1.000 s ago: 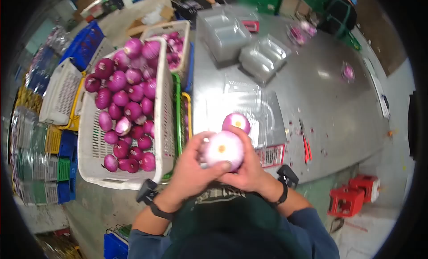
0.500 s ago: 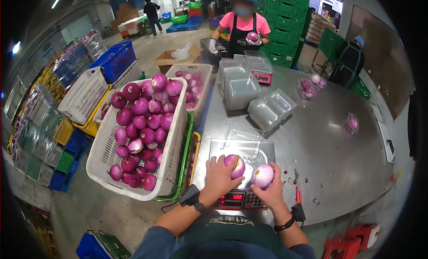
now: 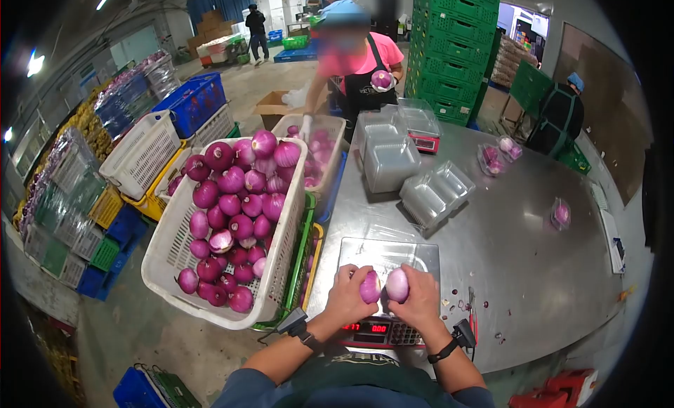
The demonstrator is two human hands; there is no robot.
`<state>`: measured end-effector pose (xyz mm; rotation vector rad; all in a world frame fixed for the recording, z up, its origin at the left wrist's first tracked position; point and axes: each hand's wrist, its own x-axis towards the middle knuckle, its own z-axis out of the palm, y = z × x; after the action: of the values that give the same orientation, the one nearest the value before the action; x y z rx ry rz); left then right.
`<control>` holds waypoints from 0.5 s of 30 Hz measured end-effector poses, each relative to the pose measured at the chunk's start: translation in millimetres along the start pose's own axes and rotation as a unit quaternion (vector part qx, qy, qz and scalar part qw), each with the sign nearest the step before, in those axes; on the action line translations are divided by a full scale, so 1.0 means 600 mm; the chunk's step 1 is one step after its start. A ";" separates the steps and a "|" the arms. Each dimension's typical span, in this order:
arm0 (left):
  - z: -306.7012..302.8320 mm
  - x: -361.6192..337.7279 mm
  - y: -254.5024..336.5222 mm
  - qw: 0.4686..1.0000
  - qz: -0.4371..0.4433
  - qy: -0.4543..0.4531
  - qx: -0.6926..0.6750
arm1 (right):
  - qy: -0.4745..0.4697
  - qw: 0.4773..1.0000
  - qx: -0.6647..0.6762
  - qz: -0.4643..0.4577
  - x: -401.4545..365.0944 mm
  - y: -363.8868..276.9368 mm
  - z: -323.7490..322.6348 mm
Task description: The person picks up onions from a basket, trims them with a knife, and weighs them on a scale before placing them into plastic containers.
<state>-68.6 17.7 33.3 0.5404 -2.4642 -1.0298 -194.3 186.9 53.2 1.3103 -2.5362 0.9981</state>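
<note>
My left hand (image 3: 348,294) is closed round a purple onion (image 3: 370,287). A second, paler onion (image 3: 397,286) is gripped in my right hand (image 3: 420,300). The two onions are side by side with a narrow gap between them, over the near part of the digital scale (image 3: 430,257). A clear plastic container seems to lie on its platform, partly hidden by my hands. Red digits glow on the scale's display (image 3: 378,328) below my wrists.
A white crate of onions (image 3: 168,285) stands at left. Stacked clear containers (image 3: 390,167) and more trays (image 3: 437,195) are beyond the scale. A knife (image 3: 472,317) and peel scraps lie to the right. A co-worker (image 3: 379,60) leans over another onion crate (image 3: 337,130).
Both hands have drawn the onions closer together and turned them. The co-worker has leaned across and put one hand into the far crate. My view has shifted slightly.
</note>
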 end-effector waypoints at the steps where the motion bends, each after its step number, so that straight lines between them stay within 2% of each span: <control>1: -0.002 0.000 -0.004 1.000 0.007 -0.024 0.014 | -0.012 0.998 -0.055 -0.011 0.003 -0.006 0.000; 2: -0.003 0.001 -0.007 0.998 0.014 -0.049 0.028 | -0.024 0.993 -0.110 -0.021 0.005 -0.010 0.001; 6: -0.015 -0.002 -0.016 0.998 0.030 -0.048 0.009 | -0.035 0.989 -0.141 -0.023 0.005 -0.006 0.011; 8: -0.015 -0.015 -0.031 0.996 0.069 0.026 -0.044 | -0.033 0.999 0.015 0.018 0.006 -0.002 0.002; 9: -0.018 -0.023 -0.035 0.996 0.070 0.030 -0.044 | -0.033 0.999 0.014 0.015 0.006 0.010 0.005; 11: -0.027 -0.045 -0.041 0.992 -0.044 0.024 -0.112 | 0.052 0.992 0.082 0.077 0.010 0.054 0.018; 12: -0.029 -0.055 -0.051 0.993 -0.079 0.008 -0.086 | 0.058 0.991 0.070 0.096 0.019 0.078 0.023; 13: -0.031 -0.062 -0.059 0.993 -0.078 0.011 -0.087 | 0.058 0.992 0.069 0.093 0.032 0.107 0.039; 15: -0.035 -0.071 -0.068 0.957 -0.222 -0.084 -0.165 | 0.076 0.938 0.184 0.284 0.060 0.155 0.071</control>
<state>-14.3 0.1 7.4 0.9506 -2.2826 -1.6869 -279.9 174.6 -12.6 0.4987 -2.7444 1.6697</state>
